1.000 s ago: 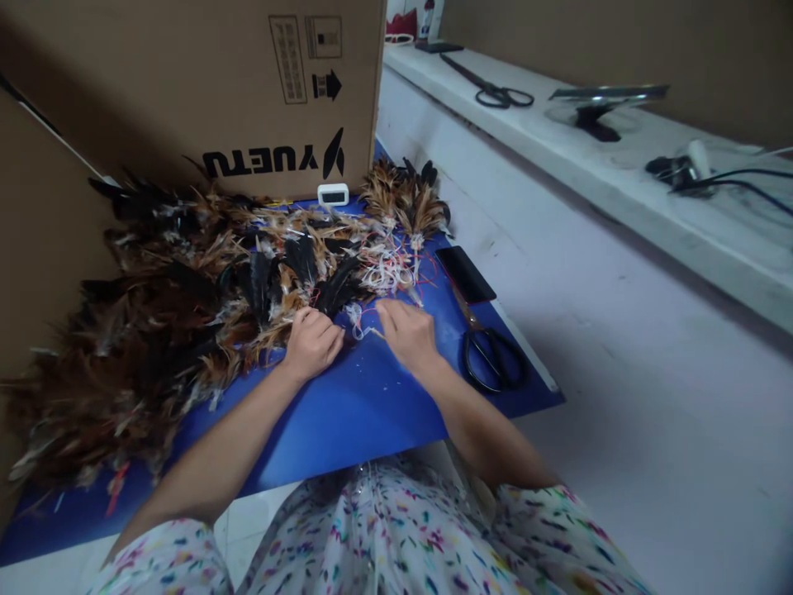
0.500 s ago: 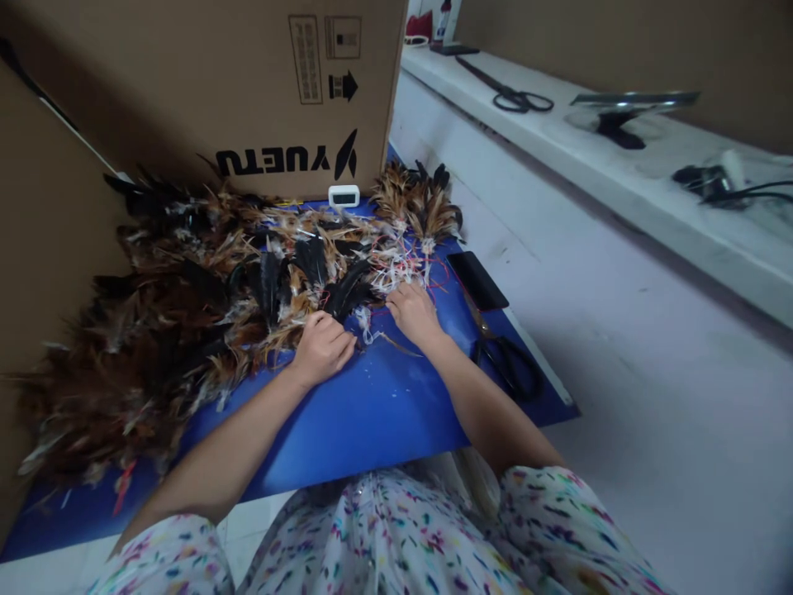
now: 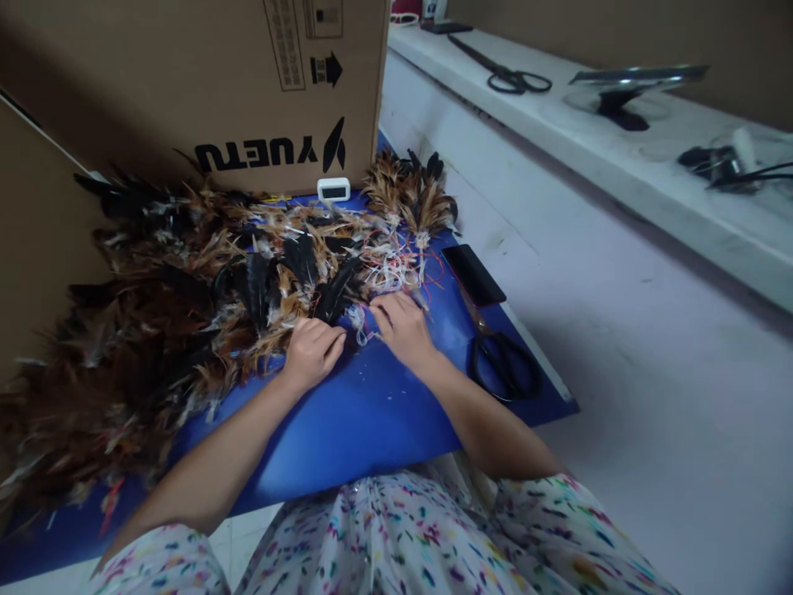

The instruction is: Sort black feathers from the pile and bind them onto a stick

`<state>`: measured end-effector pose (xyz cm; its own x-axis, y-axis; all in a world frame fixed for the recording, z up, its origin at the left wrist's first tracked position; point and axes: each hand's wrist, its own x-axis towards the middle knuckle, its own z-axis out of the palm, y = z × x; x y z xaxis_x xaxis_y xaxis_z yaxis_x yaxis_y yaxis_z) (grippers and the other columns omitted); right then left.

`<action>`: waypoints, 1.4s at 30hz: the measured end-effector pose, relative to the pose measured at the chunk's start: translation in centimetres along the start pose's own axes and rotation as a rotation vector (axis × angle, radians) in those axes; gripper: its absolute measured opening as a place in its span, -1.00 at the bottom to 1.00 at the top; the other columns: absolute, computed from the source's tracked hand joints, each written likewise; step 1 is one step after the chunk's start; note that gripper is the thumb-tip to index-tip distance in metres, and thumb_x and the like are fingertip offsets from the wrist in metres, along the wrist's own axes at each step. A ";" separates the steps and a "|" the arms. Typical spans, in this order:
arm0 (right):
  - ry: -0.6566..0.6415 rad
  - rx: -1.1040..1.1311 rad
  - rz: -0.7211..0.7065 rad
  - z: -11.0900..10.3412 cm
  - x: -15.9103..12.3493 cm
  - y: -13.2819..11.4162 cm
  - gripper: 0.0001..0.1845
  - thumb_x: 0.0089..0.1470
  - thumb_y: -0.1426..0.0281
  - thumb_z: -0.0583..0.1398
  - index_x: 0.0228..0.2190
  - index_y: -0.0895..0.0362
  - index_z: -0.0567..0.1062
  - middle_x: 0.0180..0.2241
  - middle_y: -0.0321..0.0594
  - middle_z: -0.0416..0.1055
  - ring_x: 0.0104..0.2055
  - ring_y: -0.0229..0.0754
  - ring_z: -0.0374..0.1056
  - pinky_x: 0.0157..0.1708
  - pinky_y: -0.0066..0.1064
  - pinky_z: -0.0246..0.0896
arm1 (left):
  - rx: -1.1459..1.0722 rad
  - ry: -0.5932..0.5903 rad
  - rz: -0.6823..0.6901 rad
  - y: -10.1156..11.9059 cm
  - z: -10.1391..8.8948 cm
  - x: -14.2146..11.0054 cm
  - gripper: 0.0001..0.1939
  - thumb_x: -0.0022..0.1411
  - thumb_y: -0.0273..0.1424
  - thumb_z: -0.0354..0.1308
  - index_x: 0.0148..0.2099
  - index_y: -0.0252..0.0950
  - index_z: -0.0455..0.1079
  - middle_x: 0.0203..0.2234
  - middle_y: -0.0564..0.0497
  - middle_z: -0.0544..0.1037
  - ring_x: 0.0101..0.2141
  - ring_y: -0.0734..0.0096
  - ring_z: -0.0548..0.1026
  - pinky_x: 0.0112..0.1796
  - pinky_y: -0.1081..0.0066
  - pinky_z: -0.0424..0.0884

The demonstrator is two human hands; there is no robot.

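Dim, cool light; soft detail, wide-angle stretching, pale sheen on blue tabletop (image 3: 334, 430).

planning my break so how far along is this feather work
Probably partway. The feather bundles at the far right look gathered and done. In hand, whatever the left hand and right hand may hold is too small to tell. The spread feathers and tangled red and white strands seem left; how many, I can't tell.
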<state>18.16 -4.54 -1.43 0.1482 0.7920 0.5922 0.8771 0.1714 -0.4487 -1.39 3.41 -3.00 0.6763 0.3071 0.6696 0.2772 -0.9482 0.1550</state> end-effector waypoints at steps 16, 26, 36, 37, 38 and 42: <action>-0.102 0.386 -0.090 1.6 -1.5 -1.6 -0.90 0.25 0.38 0.17 -0.21 0.09 0.49 -0.30 -0.23 0.54 -0.26 -0.21 0.46 -0.18 -0.37 0.37 | -0.283 0.115 -0.338 0.5 0.2 0.1 -0.78 0.29 -0.27 0.18 -0.30 -0.30 0.53 -0.53 0.03 0.57 -0.53 0.50 0.47 -0.46 0.50 0.34; -0.100 -0.498 0.424 -2.1 0.9 4.1 -0.77 0.19 0.40 0.14 -0.17 0.23 0.52 -0.15 0.09 0.47 -0.09 0.09 0.33 -0.10 -0.12 0.20 | -0.341 0.100 -0.464 0.2 0.4 -0.2 -0.68 0.25 -0.26 0.20 -0.51 -0.30 0.41 -0.70 0.11 0.41 -0.63 0.54 0.35 -0.51 0.48 0.24; 0.020 -0.391 0.390 -1.0 0.2 6.8 -0.88 0.08 0.48 0.14 -0.43 0.18 0.49 -0.35 0.04 0.47 -0.28 0.00 0.32 -0.22 -0.17 0.20 | -0.358 0.116 -0.394 0.4 0.3 -0.2 -0.67 0.29 -0.23 0.15 -0.48 -0.29 0.42 -0.68 0.10 0.41 -0.62 0.54 0.35 -0.50 0.49 0.26; 0.051 -0.329 0.382 -1.3 0.3 6.7 -0.88 0.08 0.46 0.14 -0.44 0.16 0.48 -0.37 -0.01 0.46 -0.30 -0.03 0.32 -0.23 -0.19 0.21 | -0.354 0.114 -0.397 0.4 0.2 -0.3 -0.66 0.30 -0.23 0.14 -0.49 -0.30 0.41 -0.69 0.10 0.41 -0.62 0.54 0.35 -0.50 0.49 0.26; 0.082 -0.255 0.380 -1.6 0.4 6.6 -0.88 0.08 0.44 0.14 -0.45 0.15 0.47 -0.40 -0.05 0.46 -0.32 -0.05 0.32 -0.23 -0.22 0.21 | -0.351 0.108 -0.403 0.4 0.2 -0.3 -0.65 0.30 -0.22 0.13 -0.49 -0.30 0.41 -0.69 0.10 0.41 -0.62 0.55 0.35 -0.50 0.49 0.25; 0.196 0.079 0.458 -2.6 1.0 6.0 -0.85 0.10 0.30 0.16 -0.42 0.11 0.45 -0.47 -0.22 0.45 -0.40 -0.15 0.34 -0.28 -0.30 0.24 | -0.364 0.088 -0.429 0.3 0.3 -0.5 -0.62 0.32 -0.21 0.11 -0.49 -0.29 0.41 -0.68 0.09 0.42 -0.61 0.54 0.36 -0.49 0.48 0.26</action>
<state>24.76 -4.23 -1.80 0.5996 0.6725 0.4339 0.6656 -0.1179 -0.7370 -1.45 3.02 -3.50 0.4917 0.6774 0.5471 0.2507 -0.7118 0.6561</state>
